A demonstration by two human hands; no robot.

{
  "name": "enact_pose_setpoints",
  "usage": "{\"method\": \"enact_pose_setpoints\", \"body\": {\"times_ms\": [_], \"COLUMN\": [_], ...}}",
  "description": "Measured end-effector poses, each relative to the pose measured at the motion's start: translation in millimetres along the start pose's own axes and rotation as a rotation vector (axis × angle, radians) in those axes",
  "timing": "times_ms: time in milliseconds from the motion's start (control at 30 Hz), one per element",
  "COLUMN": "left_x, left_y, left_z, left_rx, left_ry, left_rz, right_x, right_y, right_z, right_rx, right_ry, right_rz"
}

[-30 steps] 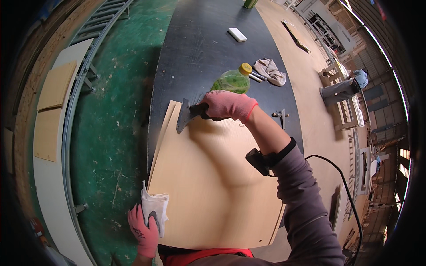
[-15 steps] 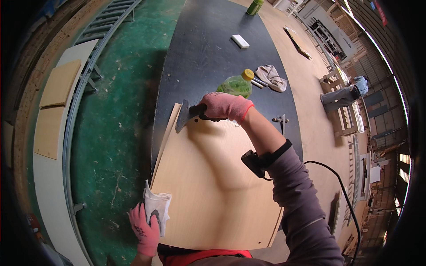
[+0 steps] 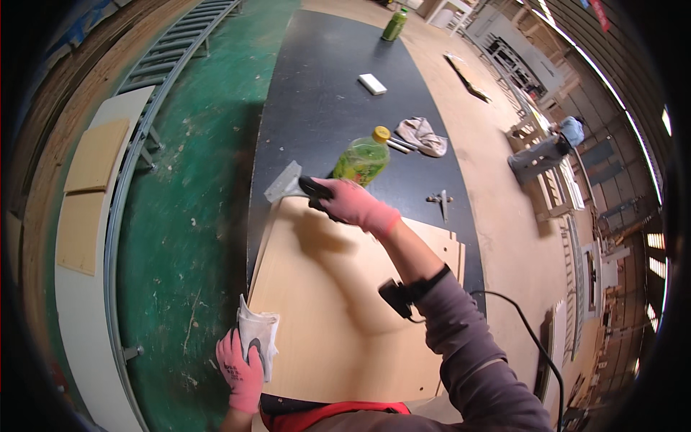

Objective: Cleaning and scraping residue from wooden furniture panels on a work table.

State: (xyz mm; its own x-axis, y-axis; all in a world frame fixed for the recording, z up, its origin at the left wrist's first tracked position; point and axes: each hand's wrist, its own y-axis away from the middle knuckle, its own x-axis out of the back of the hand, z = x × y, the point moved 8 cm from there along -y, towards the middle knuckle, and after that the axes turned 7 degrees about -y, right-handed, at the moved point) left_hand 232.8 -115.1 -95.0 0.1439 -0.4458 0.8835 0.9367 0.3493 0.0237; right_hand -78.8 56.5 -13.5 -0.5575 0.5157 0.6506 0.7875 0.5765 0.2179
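In pink gloves with dark fingertips, my right hand (image 3: 353, 204) grips a scraper (image 3: 283, 182) by its dark handle. The wide metal blade sits at the far left corner of a pale wooden panel (image 3: 309, 317); whether it touches the panel I cannot tell. My left hand (image 3: 239, 367) pinches a folded white cloth (image 3: 256, 333) at the panel's near left edge. Just beyond my right hand a green-labelled clear bottle (image 3: 363, 158) with a yellow cap stands on the dark table (image 3: 309, 79). At least one more panel lies under the top one.
Farther along the table are a crumpled grey cloth (image 3: 423, 137), a white block (image 3: 373, 84) and another green bottle (image 3: 394, 25). A metal tool (image 3: 443, 204) lies right of the panels. A roller conveyor (image 3: 176, 43) runs at left. A person (image 3: 547, 147) works at far right.
My right hand has drawn the scraper away toward the far left corner, its blade now tilted to show its flat side. My left hand keeps its hold on the cloth.
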Motion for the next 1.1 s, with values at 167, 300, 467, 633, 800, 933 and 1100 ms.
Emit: {"method": "enact_pose_setpoints", "body": {"times_ms": [167, 300, 467, 633, 800, 933, 1100], "left_x": [1, 2, -9, 22, 11, -51, -59], "left_y": [1, -3, -2, 21, 68, 85, 91], "left_z": [3, 9, -6, -3, 80, 83, 121], "left_rx": [-0.052, -0.057, 0.02, 0.022, 0.005, -0.025, -0.232], "left_ry": [0.014, 0.148, 0.285, 0.204, 0.117, 0.188, -0.189], "left_rz": [0.05, 0.122, 0.123, 0.364, 0.286, 0.237, 0.367], "right_x": [24, 35, 60, 52, -13, -41, -47], "right_y": [180, 346, 459, 480, 520, 527, 535], "right_z": [45, 93, 114, 129, 150, 159, 161], "right_rx": [-0.297, -0.444, -0.472, -0.416, -0.243, -0.092, 0.04], "right_ry": [-0.132, -0.703, -0.681, 0.193, 0.397, 0.474, 0.47], "right_rz": [0.211, 0.562, 0.626, 0.194, -0.309, -0.377, -0.356]}}
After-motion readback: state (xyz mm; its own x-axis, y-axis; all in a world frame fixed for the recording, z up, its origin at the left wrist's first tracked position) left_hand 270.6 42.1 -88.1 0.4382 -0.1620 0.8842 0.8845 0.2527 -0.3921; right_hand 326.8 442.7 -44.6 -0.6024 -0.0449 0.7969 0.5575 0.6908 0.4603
